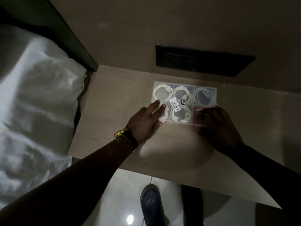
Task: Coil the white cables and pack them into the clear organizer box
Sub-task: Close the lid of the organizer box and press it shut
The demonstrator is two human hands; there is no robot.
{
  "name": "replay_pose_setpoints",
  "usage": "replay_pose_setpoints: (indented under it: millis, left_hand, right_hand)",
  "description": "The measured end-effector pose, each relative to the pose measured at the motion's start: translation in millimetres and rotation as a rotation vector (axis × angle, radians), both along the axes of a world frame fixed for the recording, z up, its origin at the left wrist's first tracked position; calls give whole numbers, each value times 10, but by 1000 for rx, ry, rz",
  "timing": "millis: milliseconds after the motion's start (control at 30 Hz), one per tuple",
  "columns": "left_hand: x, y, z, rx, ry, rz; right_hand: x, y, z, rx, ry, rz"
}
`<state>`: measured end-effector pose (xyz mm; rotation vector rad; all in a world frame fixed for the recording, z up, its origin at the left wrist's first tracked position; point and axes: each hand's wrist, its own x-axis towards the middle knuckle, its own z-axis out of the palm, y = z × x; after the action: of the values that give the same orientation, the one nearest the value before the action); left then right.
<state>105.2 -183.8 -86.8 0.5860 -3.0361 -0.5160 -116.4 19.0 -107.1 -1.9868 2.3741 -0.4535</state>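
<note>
The clear organizer box (205, 87) lies flat on the light wooden table (114, 95), its lid down with a barcode sticker on top. Coiled white cables (162, 93) show through the lid in several compartments. My left hand (147, 119) rests on the box's near-left corner, two fingers spread flat on the lid and the thumb at the front edge. At the near-right corner, my right hand (216, 123) covers a reddish compartment, fingers pressed on the lid and front edge. What sits under either hand is hidden.
A black socket panel (202, 61) is set in the wall just behind the box. A bed with white bedding (35, 95) borders the table on the left. Below the table's near edge are a glossy floor and my dark shoe (150, 204).
</note>
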Motion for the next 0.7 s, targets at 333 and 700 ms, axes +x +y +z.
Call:
replay_pose_setpoints:
  millis: [333,700]
  left_hand:
    - [-349,-94,-63,-88,-36,-10]
    - [-473,-160,-18,-49,-55,-2]
  right_hand:
    - [-221,-92,-226,-51,114,-37]
    - [-266,-146,-231,-39,120,-95]
